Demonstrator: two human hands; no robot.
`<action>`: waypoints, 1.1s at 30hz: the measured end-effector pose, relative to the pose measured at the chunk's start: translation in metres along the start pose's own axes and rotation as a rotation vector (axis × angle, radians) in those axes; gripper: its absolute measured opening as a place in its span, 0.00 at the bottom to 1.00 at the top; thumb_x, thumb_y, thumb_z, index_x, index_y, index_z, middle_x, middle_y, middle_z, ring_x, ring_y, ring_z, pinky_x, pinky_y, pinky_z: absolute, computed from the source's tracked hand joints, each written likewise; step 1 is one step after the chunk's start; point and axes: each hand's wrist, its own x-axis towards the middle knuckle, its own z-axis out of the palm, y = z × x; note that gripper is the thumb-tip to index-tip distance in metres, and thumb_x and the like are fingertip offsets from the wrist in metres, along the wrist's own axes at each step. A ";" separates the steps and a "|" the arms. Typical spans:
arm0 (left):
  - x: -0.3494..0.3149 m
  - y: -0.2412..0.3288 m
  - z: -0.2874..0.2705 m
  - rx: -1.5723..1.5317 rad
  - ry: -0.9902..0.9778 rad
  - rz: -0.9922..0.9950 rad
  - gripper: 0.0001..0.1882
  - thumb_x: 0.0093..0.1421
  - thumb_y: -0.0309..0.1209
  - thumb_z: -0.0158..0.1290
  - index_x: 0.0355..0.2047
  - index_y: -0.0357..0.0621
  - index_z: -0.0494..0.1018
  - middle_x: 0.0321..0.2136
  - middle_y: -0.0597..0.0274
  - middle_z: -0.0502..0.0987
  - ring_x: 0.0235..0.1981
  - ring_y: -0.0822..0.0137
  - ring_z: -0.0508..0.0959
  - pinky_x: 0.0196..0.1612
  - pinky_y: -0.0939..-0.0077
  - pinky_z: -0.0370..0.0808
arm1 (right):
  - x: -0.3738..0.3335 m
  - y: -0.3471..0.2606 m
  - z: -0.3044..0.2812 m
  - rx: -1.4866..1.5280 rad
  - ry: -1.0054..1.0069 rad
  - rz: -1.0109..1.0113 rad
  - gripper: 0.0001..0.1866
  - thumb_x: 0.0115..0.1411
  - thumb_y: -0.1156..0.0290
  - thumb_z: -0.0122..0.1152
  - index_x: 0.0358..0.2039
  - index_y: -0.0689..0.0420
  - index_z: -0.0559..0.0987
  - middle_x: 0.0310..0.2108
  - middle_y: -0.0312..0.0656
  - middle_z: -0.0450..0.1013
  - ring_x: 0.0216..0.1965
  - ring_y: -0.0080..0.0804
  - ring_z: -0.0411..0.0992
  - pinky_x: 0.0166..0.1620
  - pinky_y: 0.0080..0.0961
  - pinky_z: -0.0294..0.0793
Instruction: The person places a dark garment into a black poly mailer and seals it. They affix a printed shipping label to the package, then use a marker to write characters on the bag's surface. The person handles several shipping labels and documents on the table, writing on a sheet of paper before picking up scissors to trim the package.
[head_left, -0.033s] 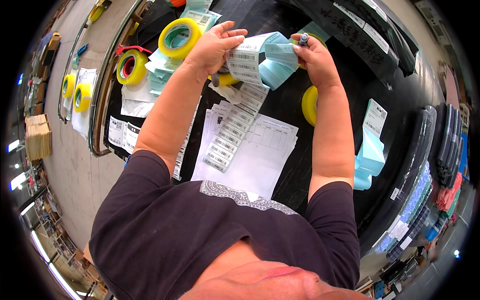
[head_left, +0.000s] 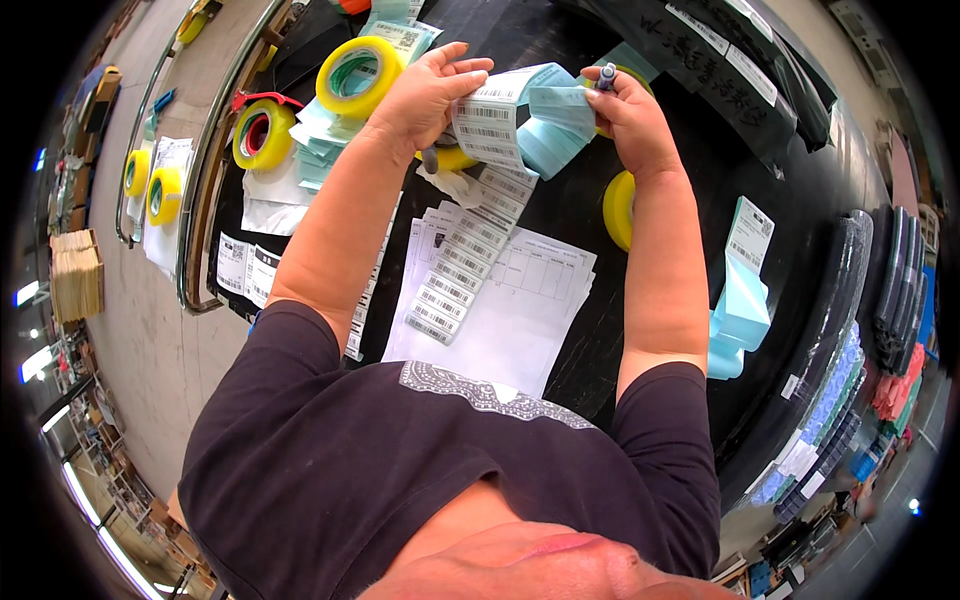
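A long strip of barcode labels (head_left: pixel 490 120) with pale blue backing stretches between my two hands above the table. My left hand (head_left: pixel 428 98) pinches its left side, the other fingers spread upward. The folded blue end (head_left: pixel 562 112) is between the thumb and fingers of my right hand (head_left: pixel 632 118), which also keeps a pen (head_left: pixel 606 78) tucked upright. The strip's lower length (head_left: pixel 460 265) trails toward me over a stack of white printed sheets (head_left: pixel 535 310). A crumpled white paper (head_left: pixel 455 187) lies below my left hand, next to a partly hidden yellow tape roll (head_left: pixel 458 158).
Yellow tape rolls (head_left: pixel 358 77) and a tape dispenser (head_left: pixel 263 134) sit at the left on blue label stacks (head_left: pixel 318 150). Another tape roll (head_left: pixel 619 210) lies beside my right forearm. Folded blue labels (head_left: pixel 740 300) stand at the right. Black plastic packages (head_left: pixel 730 60) lie at the far right.
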 end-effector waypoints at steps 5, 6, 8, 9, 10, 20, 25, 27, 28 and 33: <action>0.000 0.000 0.001 -0.006 0.011 0.004 0.36 0.64 0.24 0.54 0.66 0.30 0.47 0.58 0.47 0.69 0.52 0.62 0.76 0.55 0.73 0.75 | 0.000 0.001 -0.001 -0.003 0.006 -0.003 0.15 0.61 0.72 0.58 0.50 0.60 0.76 0.35 0.33 0.72 0.37 0.22 0.68 0.43 0.21 0.68; 0.001 -0.001 0.000 -0.023 0.003 0.003 0.38 0.63 0.24 0.55 0.67 0.29 0.46 0.58 0.46 0.69 0.52 0.62 0.76 0.53 0.73 0.76 | -0.001 0.000 0.000 0.002 0.008 -0.002 0.15 0.62 0.72 0.58 0.50 0.60 0.76 0.36 0.34 0.72 0.37 0.22 0.68 0.44 0.21 0.69; 0.004 -0.002 -0.003 -0.056 -0.010 0.005 0.42 0.61 0.23 0.57 0.67 0.27 0.43 0.57 0.44 0.70 0.50 0.62 0.77 0.50 0.73 0.77 | -0.001 0.001 -0.001 0.000 0.007 -0.001 0.15 0.62 0.72 0.58 0.50 0.60 0.75 0.36 0.35 0.72 0.38 0.23 0.69 0.45 0.22 0.69; 0.003 -0.002 -0.003 -0.054 -0.009 0.004 0.42 0.61 0.23 0.57 0.67 0.27 0.43 0.57 0.44 0.70 0.50 0.62 0.77 0.51 0.73 0.77 | 0.000 0.002 -0.002 -0.008 0.005 -0.002 0.15 0.62 0.72 0.58 0.50 0.60 0.75 0.37 0.35 0.72 0.39 0.24 0.69 0.46 0.22 0.69; 0.003 -0.001 -0.003 -0.054 -0.007 0.003 0.42 0.61 0.23 0.57 0.67 0.28 0.43 0.57 0.44 0.70 0.50 0.62 0.77 0.51 0.73 0.77 | 0.000 0.002 -0.002 -0.016 0.004 -0.002 0.15 0.62 0.72 0.58 0.50 0.60 0.75 0.37 0.36 0.72 0.39 0.24 0.69 0.46 0.22 0.70; -0.030 0.008 0.018 0.084 -0.044 0.135 0.39 0.63 0.23 0.54 0.67 0.30 0.45 0.59 0.47 0.68 0.52 0.65 0.76 0.52 0.77 0.75 | -0.004 0.004 -0.002 -0.081 0.016 -0.038 0.19 0.57 0.72 0.64 0.49 0.61 0.74 0.37 0.37 0.73 0.41 0.24 0.71 0.48 0.22 0.70; -0.043 0.011 0.016 0.134 -0.074 0.181 0.38 0.63 0.23 0.53 0.67 0.30 0.44 0.60 0.47 0.67 0.52 0.65 0.75 0.52 0.77 0.74 | -0.004 0.007 -0.003 -0.124 -0.010 -0.078 0.23 0.53 0.72 0.67 0.49 0.61 0.74 0.36 0.37 0.74 0.39 0.24 0.71 0.49 0.21 0.69; -0.044 0.011 0.008 0.095 -0.053 0.180 0.38 0.63 0.23 0.54 0.67 0.30 0.45 0.60 0.47 0.67 0.52 0.65 0.75 0.52 0.78 0.75 | -0.004 0.008 -0.002 -0.135 -0.003 -0.098 0.24 0.52 0.73 0.67 0.50 0.61 0.73 0.36 0.37 0.75 0.39 0.24 0.72 0.49 0.21 0.70; -0.046 0.011 0.007 0.114 -0.049 0.180 0.38 0.63 0.23 0.54 0.67 0.30 0.45 0.60 0.46 0.67 0.52 0.66 0.75 0.52 0.78 0.74 | -0.006 0.004 0.001 -0.135 0.005 -0.101 0.24 0.52 0.74 0.67 0.50 0.61 0.73 0.36 0.37 0.75 0.39 0.24 0.73 0.48 0.21 0.71; -0.076 0.007 0.005 0.312 -0.158 0.188 0.41 0.61 0.22 0.54 0.69 0.33 0.43 0.62 0.46 0.64 0.49 0.69 0.76 0.51 0.78 0.74 | -0.021 0.018 0.005 -0.128 0.040 -0.257 0.24 0.52 0.81 0.65 0.50 0.61 0.71 0.36 0.39 0.76 0.38 0.24 0.74 0.45 0.20 0.74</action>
